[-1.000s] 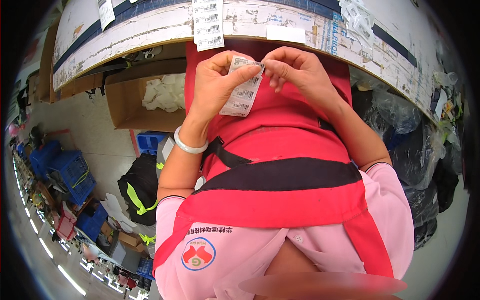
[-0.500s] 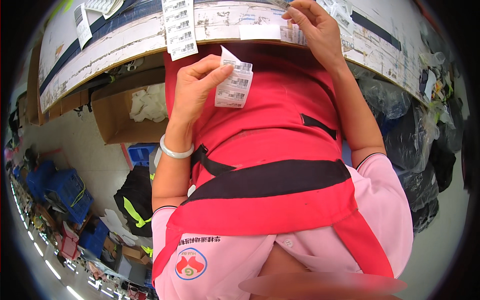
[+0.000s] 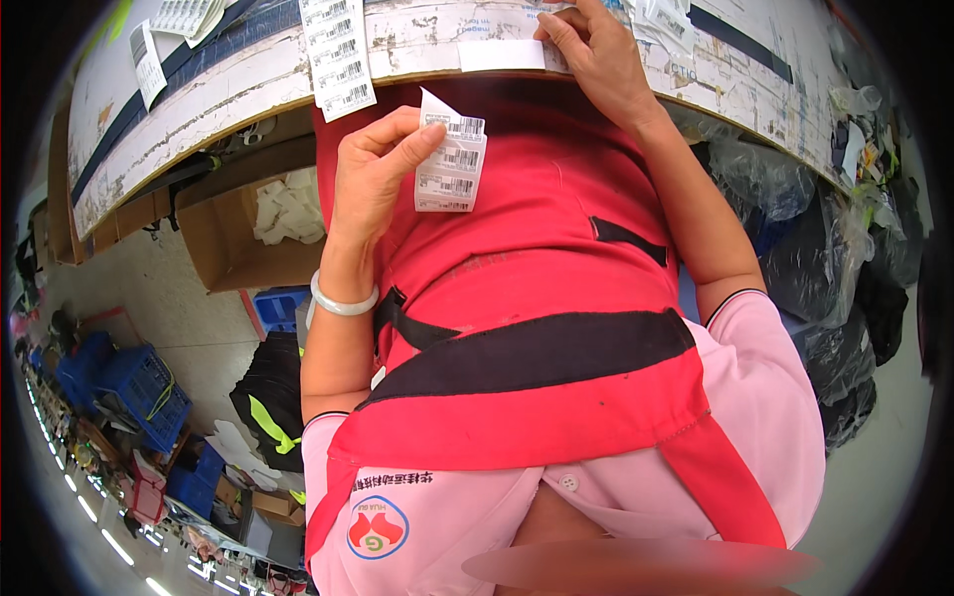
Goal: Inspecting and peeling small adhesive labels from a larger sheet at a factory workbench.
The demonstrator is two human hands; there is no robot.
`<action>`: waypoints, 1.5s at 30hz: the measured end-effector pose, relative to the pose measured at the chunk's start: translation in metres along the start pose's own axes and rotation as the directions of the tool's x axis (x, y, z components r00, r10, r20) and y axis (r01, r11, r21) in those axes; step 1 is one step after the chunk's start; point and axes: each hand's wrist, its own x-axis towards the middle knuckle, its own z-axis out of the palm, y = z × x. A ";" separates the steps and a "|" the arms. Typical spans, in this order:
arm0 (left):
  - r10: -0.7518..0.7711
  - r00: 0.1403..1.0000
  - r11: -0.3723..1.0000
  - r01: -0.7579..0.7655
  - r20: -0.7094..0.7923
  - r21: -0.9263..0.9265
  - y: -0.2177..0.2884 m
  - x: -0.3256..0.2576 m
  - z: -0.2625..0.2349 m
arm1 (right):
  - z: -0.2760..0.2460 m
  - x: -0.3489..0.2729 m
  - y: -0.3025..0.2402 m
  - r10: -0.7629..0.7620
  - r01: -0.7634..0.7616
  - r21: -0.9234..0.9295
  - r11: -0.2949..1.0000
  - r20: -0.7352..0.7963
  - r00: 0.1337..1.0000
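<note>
My left hand (image 3: 383,164) pinches a short strip of white barcode labels (image 3: 449,184) between thumb and fingers. The strip hangs in front of my red apron (image 3: 537,219), and its top corner curls up. At the near part of the table, my right hand (image 3: 604,68) is closed, fingertips drawn together close to the upper edge of the view. Whatever lies between those fingertips is cut off or too small to make out. Just beside its thumb, a blank white slip (image 3: 501,56) rests at the table's edge.
A longer barcode label strip (image 3: 340,62) hangs over the near edge of the worn white table (image 3: 417,45). More labels (image 3: 147,65) lie at the far left, and clear plastic packets (image 3: 664,22) at the right. Below stand a cardboard box (image 3: 224,243) with white scraps and dark plastic bags (image 3: 795,258).
My right hand has shifted slightly left and up, toward the view's top edge, and the small piece at its fingertips no longer shows. My left hand still holds the label strip.
</note>
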 end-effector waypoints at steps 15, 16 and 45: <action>0.024 1.000 1.000 -0.024 0.015 -0.001 -0.002 -0.001 -0.001 | -0.001 -0.004 -0.006 0.082 -0.062 0.180 0.982 -0.108 0.991; 0.027 1.000 1.000 -0.027 0.008 -0.004 -0.002 -0.002 -0.001 | -0.003 -0.003 -0.009 0.140 -0.130 0.277 0.952 -0.016 0.990; -0.010 0.998 0.999 0.007 -0.065 -0.046 -0.009 0.002 -0.003 | 0.002 0.005 -0.020 0.445 -0.556 0.290 0.779 0.368 0.816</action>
